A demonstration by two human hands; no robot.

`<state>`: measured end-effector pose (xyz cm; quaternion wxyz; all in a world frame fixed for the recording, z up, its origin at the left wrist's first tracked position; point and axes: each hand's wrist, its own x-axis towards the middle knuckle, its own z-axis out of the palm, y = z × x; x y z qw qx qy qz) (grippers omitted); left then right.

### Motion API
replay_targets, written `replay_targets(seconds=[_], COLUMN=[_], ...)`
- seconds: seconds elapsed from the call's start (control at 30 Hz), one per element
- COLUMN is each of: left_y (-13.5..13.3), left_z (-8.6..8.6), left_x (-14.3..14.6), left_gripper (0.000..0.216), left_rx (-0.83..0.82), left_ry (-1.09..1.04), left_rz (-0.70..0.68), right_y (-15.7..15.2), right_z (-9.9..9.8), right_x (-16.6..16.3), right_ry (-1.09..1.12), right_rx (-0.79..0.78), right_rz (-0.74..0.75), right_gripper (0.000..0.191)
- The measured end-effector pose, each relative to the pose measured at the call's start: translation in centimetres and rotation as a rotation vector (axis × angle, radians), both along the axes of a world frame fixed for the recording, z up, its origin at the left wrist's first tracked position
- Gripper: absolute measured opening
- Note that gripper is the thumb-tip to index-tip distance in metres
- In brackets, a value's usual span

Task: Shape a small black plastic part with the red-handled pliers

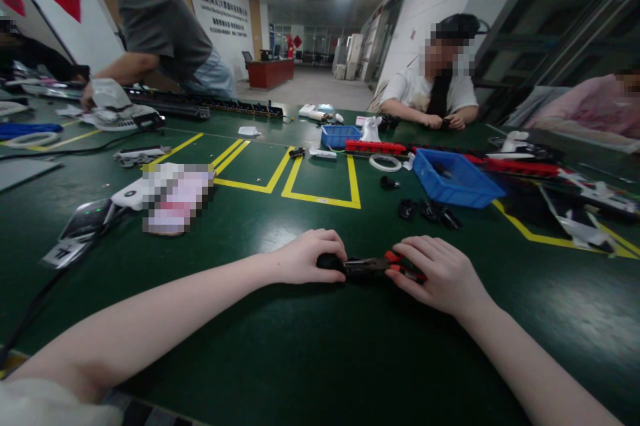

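Left hand: the bare left hand (311, 258) is curled, thumb below and fingers above, closed around a rounded black plastic-looking part (330, 261); the fingers hide some of it.
Right hand: the bare right hand (443, 274) is partly closed, thumb and fingers on the handles of a pair of pliers with red grips and a dark metal nose (367, 265); the handles stand slightly apart.
Between the hands: the pliers lie roughly level, nose pointing toward the left hand and reaching the black part; whether the nose grips it I cannot tell.
Under the hands: a glossy dark green tabletop (280, 353).
Just beyond the right hand: a cluster of small black parts (430, 211), with a single small black piece (390, 183) farther out.
Past that cluster: a rectangular blue plastic bin (457, 179) holding something dark, and left of it a flat white ring (385, 163).
Straight ahead of both hands: a box outline of yellow tape (323, 200) on the tabletop.
Left of the left hand, farther out: a pale pink phone-like slab (183, 203), partly blurred out, beside a white device (133, 194).
Far beyond the right hand: a seated person in a white top (400, 89), hands together over a small dark item.
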<state>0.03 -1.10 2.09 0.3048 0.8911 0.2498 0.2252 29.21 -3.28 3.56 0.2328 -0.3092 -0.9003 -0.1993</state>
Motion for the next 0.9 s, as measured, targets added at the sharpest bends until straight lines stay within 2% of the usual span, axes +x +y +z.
replay_targets(seconds=[0.23, 0.9], left_y=[0.05, -0.16], left_z=[-0.15, 0.25], left_x=[-0.01, -0.06], left_gripper=[0.023, 0.021], left_rx=[0.002, 0.012], left_ry=[0.010, 0.016], left_rz=[-0.002, -0.005], right_y=[-0.12, -0.25], right_z=[0.29, 0.59], right_x=[-0.16, -0.37], right_ry=[-0.003, 0.029], right_rx=[-0.036, -0.070], right_rz=[-0.018, -0.014], right_gripper=[0.019, 0.019])
